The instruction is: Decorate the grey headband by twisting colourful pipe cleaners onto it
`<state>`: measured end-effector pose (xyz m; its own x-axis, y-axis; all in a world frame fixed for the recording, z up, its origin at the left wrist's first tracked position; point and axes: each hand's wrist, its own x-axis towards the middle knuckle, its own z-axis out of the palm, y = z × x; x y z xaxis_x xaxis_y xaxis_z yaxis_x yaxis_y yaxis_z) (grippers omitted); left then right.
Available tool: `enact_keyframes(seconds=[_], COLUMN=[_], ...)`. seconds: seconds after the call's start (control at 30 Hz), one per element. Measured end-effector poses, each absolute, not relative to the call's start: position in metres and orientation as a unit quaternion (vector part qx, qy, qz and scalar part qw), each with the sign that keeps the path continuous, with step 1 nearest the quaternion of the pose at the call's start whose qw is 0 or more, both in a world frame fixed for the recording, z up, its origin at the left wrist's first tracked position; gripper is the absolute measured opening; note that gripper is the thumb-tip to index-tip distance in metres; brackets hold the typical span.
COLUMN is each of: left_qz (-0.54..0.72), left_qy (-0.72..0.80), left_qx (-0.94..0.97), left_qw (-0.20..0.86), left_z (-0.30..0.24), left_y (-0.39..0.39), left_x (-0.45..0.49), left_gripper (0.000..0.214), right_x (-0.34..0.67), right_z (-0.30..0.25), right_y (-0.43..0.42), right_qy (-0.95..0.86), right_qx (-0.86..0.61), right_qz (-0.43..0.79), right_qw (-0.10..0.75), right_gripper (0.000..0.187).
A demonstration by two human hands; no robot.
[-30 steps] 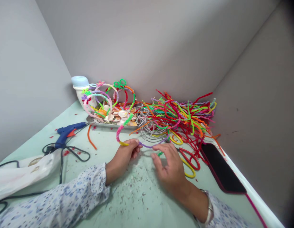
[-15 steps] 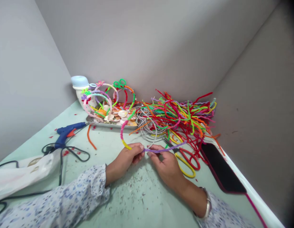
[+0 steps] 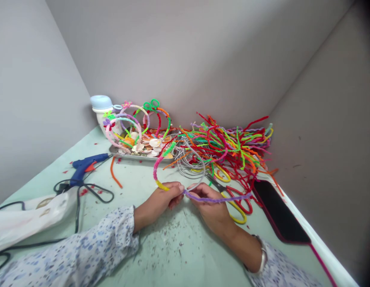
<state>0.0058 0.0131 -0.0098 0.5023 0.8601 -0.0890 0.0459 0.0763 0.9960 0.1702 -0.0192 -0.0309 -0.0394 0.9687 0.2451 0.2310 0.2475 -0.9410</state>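
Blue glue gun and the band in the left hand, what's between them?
The head view shows an orange strip, a looped black cable and small red scraps.

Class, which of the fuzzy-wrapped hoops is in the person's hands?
The nearest hoop, between the left hand and right hand: bare grey wire shows, and a purple stem sticks out. The other hoops are farther back, by the shell tray.
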Motion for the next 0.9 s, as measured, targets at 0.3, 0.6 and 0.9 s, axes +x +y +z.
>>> enact_keyframes(seconds=[0.3, 0.6, 0.9], left_qz=[0.312, 0.303, 0.299], left_qy=[0.366, 0.373, 0.381], left_qx=[0.642, 0.666, 0.685], left_qw=[0.597, 0.571, 0.544], left_z=[-0.012, -0.014, -0.006], left_y=[0.013, 0.012, 0.007], left_x=[0.005, 0.006, 0.007], left_gripper=[0.034, 0.032, 0.032], right_x=[0.171, 0.169, 0.168], right_z=[-0.033, -0.027, -0.019], right_y=[-0.019, -0.02, -0.019], right_qy=[-0.629, -0.597, -0.567], right_qx=[-0.509, -0.556, -0.557], right_qz=[0.338, 0.348, 0.407], right_qw=[0.482, 0.462, 0.45], right_gripper=[0.011, 0.019, 0.01])
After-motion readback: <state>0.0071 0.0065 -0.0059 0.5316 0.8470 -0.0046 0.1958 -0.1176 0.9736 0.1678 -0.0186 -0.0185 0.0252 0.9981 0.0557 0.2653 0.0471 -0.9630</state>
